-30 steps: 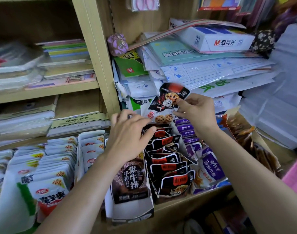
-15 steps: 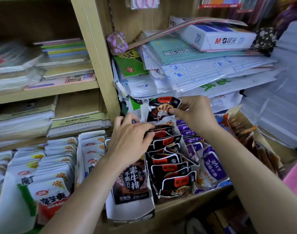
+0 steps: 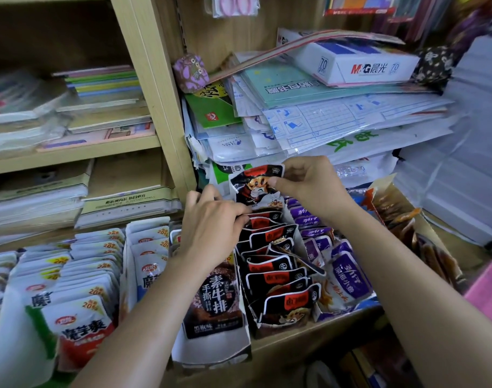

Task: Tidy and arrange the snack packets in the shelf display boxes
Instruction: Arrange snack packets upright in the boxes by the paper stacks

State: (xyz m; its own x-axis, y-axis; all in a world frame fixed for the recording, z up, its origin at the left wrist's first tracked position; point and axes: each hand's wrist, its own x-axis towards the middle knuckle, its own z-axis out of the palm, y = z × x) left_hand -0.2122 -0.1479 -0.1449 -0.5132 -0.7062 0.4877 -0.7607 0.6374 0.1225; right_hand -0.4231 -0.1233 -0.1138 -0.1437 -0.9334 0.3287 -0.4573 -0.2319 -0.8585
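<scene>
Wooden shelf (image 3: 71, 154), "M&G" box (image 3: 359, 65), "素牛排" packet (image 3: 215, 299)

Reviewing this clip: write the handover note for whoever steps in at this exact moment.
Right hand pinches a black-and-red snack packet, held upright above the back end of the black packet row.
Left hand rests on the back of that row, thumb on the packet tops; whether it grips any is unclear.
Done: white packets stand filed in their boxes; purple packets sit in theirs.
Left: seat the held packet at the back of the row, then probably straighten the crooked packets mid-row.
</scene>
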